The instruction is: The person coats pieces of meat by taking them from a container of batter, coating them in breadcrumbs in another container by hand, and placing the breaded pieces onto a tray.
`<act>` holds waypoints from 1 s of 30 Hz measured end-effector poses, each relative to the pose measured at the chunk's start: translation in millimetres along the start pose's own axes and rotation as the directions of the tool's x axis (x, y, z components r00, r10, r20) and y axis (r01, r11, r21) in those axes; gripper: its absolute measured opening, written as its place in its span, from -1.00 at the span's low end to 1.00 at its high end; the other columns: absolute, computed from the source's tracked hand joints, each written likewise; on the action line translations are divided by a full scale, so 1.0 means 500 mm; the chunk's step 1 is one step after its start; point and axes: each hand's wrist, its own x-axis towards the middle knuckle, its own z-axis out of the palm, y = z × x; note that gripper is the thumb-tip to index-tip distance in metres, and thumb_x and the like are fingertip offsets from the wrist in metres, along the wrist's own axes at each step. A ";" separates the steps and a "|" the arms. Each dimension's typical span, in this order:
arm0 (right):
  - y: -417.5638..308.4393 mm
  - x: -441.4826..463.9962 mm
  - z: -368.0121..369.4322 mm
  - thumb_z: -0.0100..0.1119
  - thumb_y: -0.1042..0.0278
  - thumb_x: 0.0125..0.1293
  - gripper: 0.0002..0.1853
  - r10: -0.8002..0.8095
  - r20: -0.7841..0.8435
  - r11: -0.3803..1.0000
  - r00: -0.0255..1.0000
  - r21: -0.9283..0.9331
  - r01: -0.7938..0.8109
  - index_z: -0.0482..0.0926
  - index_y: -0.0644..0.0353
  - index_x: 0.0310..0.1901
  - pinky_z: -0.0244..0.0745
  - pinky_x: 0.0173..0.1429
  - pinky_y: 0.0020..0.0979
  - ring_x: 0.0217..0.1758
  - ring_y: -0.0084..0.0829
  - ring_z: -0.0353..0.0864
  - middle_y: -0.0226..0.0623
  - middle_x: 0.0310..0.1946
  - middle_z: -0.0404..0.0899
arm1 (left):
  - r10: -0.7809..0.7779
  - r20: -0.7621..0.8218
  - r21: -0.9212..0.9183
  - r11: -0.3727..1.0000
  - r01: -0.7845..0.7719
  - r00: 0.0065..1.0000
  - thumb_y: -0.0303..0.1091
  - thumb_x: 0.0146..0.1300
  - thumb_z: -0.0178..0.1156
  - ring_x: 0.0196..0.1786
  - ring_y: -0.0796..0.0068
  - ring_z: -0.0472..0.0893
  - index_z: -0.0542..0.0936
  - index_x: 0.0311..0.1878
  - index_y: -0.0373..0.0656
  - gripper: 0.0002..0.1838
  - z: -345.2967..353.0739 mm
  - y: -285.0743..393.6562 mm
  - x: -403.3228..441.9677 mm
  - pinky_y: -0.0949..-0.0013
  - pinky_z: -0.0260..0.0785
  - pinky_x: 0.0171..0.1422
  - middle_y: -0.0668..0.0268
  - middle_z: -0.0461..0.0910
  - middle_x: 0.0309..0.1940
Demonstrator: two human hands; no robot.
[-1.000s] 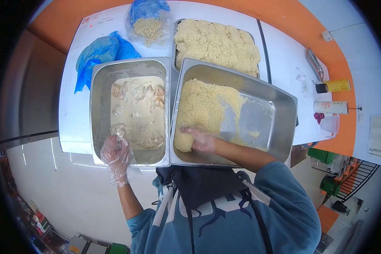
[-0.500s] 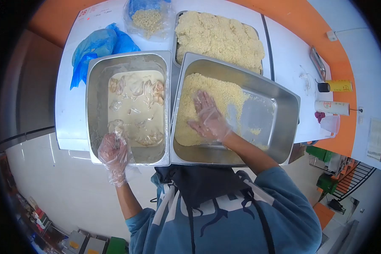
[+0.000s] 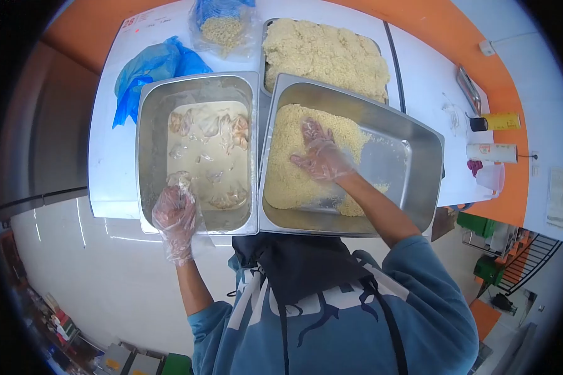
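Note:
My left hand (image 3: 175, 215), in a clear plastic glove, is closed at the near-left corner of a deep steel pan (image 3: 145, 150). Its curled fingers grip a batter-coated chicken piece (image 3: 180, 181). Pale liquid batter (image 3: 197, 159) fills the pan floor, with several chicken pieces (image 3: 228, 128) partly sunk in it. In the steel pan on the right (image 3: 419, 162), my gloved right hand (image 3: 324, 156) lies spread, palm down, on yellowish breading crumbs (image 3: 288, 181). Beneath that palm the crumbs are hidden. Bare metal shows on the right of that pan.
Behind the pans stands a tray heaped with crumb-coated pieces (image 3: 325, 53). A blue plastic bag (image 3: 153, 69) and a clear bag of crumbs (image 3: 222, 31) lie at the back left. On the right are a paper roll (image 3: 491, 152) and a yellow can (image 3: 502, 121).
My right hand has swept slightly right over the crumbs, and some crumbs now lie farther toward the near side. My left hand has stayed at the batter pan's near corner. The view shifted slightly.

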 end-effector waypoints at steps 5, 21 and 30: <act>0.023 0.039 0.022 -0.21 -0.28 0.40 -0.03 -0.007 0.004 1.000 1.000 0.026 0.006 -0.21 0.43 0.49 -0.38 0.63 -0.09 0.64 -0.11 -0.40 0.05 0.56 -0.32 | 0.009 0.043 0.071 0.997 -0.013 0.999 -0.51 0.03 0.29 -0.40 0.06 0.56 0.56 -0.32 -0.20 -0.86 -0.009 0.016 0.000 0.14 0.40 -0.32 0.14 0.52 -0.43; -0.111 -0.013 0.096 -0.08 0.05 0.38 -0.26 -0.289 -0.123 0.957 0.949 -0.026 0.288 0.12 0.55 0.36 -0.06 0.53 0.03 0.46 0.23 0.07 0.27 0.41 0.09 | 0.036 0.013 0.042 0.998 -0.037 0.999 -0.56 -0.02 0.30 -0.42 0.09 0.55 0.57 -0.30 -0.20 -0.82 0.001 -0.005 0.001 0.18 0.39 -0.36 0.16 0.51 -0.45; -0.120 -0.105 0.106 0.24 0.14 0.24 -0.50 -0.320 0.132 0.631 0.938 0.768 0.107 0.50 0.29 0.12 0.43 0.20 -0.23 0.02 -0.08 0.59 0.01 -0.03 0.60 | 0.001 0.039 0.067 0.998 -0.004 0.999 -0.57 0.00 0.29 -0.41 0.14 0.55 0.58 -0.30 -0.21 -0.84 -0.005 0.009 0.005 0.23 0.39 -0.32 0.19 0.52 -0.45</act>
